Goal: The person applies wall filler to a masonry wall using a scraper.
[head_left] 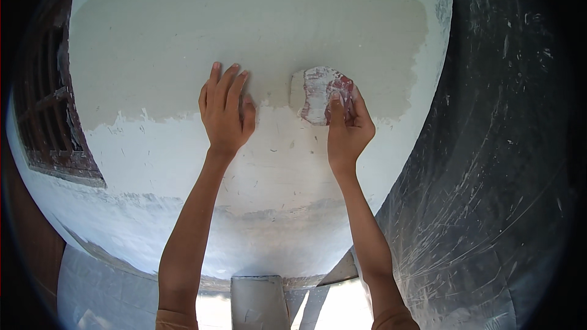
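Note:
In front of me stands a white plastered wall (275,165) with a broad grey-beige coated patch (244,30) across its upper part. My left hand (226,110) lies against the wall at the patch's lower edge, fingers stretched out and holding nothing. To its right, my right hand (348,119) grips a piece of sandpaper (319,93), reddish-brown and smeared with white dust. The thumb presses on its near face, while the other fingers are mostly hidden behind it. The sandpaper is at the wall, overlapping the border between the grey-beige and white areas.
A dark brown window frame with bars (52,104) borders the wall on the left. Dark, creased plastic sheeting (483,165) spotted with white hangs along the right. Below the wall, between my forearms, is a grey box-shaped object (258,305).

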Demonstrator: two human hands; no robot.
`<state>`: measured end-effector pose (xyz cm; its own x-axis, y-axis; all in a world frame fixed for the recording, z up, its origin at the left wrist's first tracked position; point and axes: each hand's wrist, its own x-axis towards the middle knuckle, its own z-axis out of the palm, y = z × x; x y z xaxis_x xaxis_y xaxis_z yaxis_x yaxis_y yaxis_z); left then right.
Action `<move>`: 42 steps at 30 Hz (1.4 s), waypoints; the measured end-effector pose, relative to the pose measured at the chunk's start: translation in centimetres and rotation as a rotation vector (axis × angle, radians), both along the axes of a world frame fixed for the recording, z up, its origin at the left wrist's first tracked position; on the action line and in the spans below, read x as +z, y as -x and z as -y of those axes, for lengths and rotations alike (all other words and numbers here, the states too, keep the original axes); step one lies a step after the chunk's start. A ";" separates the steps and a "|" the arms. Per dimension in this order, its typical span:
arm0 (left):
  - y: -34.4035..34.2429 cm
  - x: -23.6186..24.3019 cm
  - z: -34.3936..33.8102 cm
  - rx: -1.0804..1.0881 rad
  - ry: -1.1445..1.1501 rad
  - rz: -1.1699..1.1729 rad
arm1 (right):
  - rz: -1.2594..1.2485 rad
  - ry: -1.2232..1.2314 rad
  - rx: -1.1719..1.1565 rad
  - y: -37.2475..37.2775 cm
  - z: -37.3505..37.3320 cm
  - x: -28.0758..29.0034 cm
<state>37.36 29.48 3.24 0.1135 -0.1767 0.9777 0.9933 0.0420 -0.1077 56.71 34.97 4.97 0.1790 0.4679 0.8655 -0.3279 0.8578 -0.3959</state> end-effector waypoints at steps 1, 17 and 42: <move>0.3 -0.1 0.1 -0.001 0.000 -0.002 | 0.032 0.005 -0.048 0.4 -0.5 0.0; 0.4 -0.4 0.2 0.045 0.008 0.017 | -0.170 0.086 -0.096 -3.1 -2.9 2.3; 0.4 -0.4 0.1 0.081 -0.003 0.031 | -0.290 0.135 -0.199 -6.7 -4.1 0.3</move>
